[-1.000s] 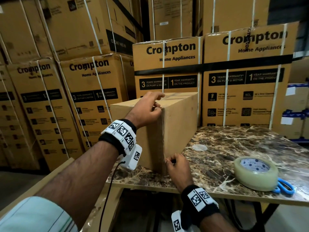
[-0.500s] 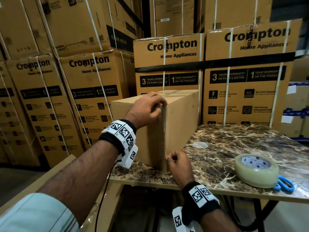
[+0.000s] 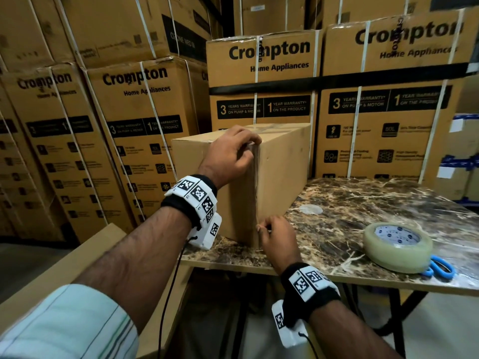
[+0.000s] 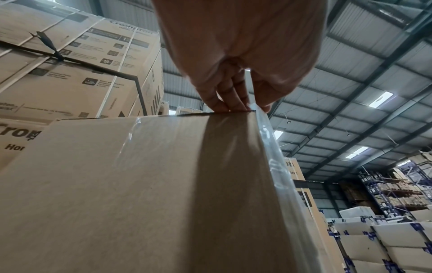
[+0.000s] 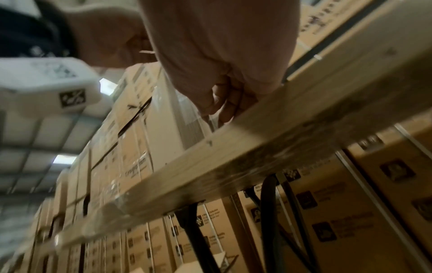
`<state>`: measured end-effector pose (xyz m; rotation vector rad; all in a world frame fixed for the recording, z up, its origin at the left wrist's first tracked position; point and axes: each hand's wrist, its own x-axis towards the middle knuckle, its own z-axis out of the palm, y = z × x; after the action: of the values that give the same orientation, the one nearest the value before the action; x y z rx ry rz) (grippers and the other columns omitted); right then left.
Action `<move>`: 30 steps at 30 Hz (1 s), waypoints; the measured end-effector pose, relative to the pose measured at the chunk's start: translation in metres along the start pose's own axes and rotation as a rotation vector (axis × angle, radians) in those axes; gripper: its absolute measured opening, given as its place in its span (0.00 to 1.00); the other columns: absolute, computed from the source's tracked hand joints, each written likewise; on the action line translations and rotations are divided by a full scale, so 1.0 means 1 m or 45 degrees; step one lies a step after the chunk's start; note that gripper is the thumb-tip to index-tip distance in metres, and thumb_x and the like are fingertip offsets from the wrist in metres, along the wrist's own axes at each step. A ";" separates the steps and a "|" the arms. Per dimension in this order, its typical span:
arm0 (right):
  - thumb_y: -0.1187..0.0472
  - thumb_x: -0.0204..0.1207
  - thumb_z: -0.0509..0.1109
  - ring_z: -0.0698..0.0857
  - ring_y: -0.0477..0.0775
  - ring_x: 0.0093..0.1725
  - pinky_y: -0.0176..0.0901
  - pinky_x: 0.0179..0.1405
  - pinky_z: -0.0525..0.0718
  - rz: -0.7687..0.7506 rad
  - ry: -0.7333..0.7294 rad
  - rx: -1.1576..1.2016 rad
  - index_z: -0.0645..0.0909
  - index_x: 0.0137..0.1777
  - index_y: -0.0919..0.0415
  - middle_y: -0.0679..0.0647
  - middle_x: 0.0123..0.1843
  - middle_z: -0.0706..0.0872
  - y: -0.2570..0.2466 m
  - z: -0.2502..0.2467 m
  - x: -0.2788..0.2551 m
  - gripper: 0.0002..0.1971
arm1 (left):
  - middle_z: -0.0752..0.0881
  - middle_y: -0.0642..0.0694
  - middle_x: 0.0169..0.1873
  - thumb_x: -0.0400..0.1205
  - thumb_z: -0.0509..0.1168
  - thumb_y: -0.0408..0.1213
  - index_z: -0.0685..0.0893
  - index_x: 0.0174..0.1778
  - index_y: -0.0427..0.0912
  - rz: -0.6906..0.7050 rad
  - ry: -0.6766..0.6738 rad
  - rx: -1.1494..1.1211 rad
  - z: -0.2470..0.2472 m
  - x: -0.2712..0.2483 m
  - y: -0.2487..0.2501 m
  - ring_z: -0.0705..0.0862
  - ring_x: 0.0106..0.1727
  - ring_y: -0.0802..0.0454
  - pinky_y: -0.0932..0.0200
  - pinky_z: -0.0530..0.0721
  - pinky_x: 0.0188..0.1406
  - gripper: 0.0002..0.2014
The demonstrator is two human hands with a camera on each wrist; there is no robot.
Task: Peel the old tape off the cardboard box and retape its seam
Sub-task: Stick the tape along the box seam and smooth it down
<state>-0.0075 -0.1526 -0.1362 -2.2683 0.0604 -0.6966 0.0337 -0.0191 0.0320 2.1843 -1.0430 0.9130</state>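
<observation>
Your cardboard box (image 3: 280,172) stands on the marbled surface (image 3: 363,203), near its front left corner, with one vertical corner edge turned toward you. A strip of clear old tape (image 4: 268,147) runs down that edge from top to bottom.

Your left hand (image 3: 230,156) sits at the top of the edge. Its fingers curl over the box's upper corner, and in the left wrist view the fingertips (image 4: 224,103) press down on the top rim while the thumb lies on the far side of the tape strip, so the tape's upper end is pinched in your grip right at the corner.

Your right hand (image 3: 277,242) is low on the same edge, just above the surface. Its fingers are curled, and thumb and forefinger meet against the tape close to the bottom of the box. In the right wrist view, blurred, a sheet of clear film reaches up to those fingers (image 5: 222,105), so this grip also has hold of the tape. The tape thus stretches along the corner between your two hands, one above, one below.

To your right on the surface lies a roll of clear tape (image 3: 398,246), well apart from the box, with blue-handled scissors (image 3: 440,268) partly tucked under it. Stacked printed cartons (image 3: 259,81) rise behind.
</observation>
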 end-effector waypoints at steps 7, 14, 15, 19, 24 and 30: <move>0.52 0.73 0.78 0.80 0.52 0.57 0.43 0.59 0.78 0.110 -0.082 -0.107 0.79 0.64 0.59 0.54 0.61 0.82 -0.001 -0.009 -0.006 0.22 | 0.79 0.45 0.63 0.81 0.61 0.34 0.83 0.64 0.43 -0.044 -0.051 0.091 -0.003 0.001 0.009 0.77 0.62 0.51 0.53 0.82 0.63 0.16; 0.48 0.78 0.72 0.81 0.51 0.60 0.49 0.63 0.82 -0.247 0.184 0.114 0.78 0.66 0.60 0.54 0.60 0.83 -0.013 -0.026 0.008 0.21 | 0.78 0.44 0.66 0.82 0.59 0.34 0.81 0.68 0.40 -0.047 -0.117 0.197 -0.005 0.005 0.008 0.76 0.65 0.50 0.53 0.79 0.67 0.18; 0.48 0.79 0.71 0.81 0.51 0.58 0.50 0.59 0.83 -0.327 0.265 0.170 0.78 0.64 0.60 0.55 0.58 0.83 -0.019 -0.033 0.017 0.20 | 0.79 0.44 0.66 0.82 0.57 0.34 0.81 0.67 0.39 -0.051 -0.117 0.174 -0.006 0.006 0.007 0.76 0.66 0.49 0.52 0.78 0.68 0.18; 0.41 0.80 0.66 0.81 0.51 0.55 0.49 0.55 0.84 -0.475 0.438 0.260 0.78 0.62 0.62 0.55 0.56 0.82 -0.050 -0.062 0.059 0.24 | 0.82 0.44 0.63 0.79 0.53 0.33 0.86 0.61 0.38 -0.055 -0.123 -0.016 -0.008 0.010 -0.002 0.77 0.66 0.50 0.53 0.76 0.70 0.20; 0.40 0.75 0.65 0.80 0.51 0.60 0.51 0.60 0.85 -0.520 0.447 0.165 0.77 0.67 0.60 0.56 0.62 0.82 -0.071 -0.083 0.103 0.28 | 0.83 0.45 0.62 0.81 0.56 0.24 0.87 0.60 0.39 -0.076 -0.105 -0.112 -0.009 0.013 -0.007 0.77 0.67 0.50 0.52 0.74 0.73 0.18; 0.46 0.76 0.69 0.78 0.54 0.63 0.54 0.63 0.82 -0.577 0.479 -0.035 0.76 0.68 0.59 0.57 0.64 0.81 -0.075 -0.087 0.126 0.25 | 0.83 0.44 0.63 0.82 0.56 0.23 0.86 0.61 0.37 -0.088 -0.023 -0.163 -0.002 0.009 -0.007 0.77 0.66 0.52 0.58 0.76 0.70 0.18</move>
<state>0.0439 -0.1859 0.0227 -2.1639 -0.2734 -1.3612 0.0433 -0.0181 0.0387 2.1123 -0.9994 0.7757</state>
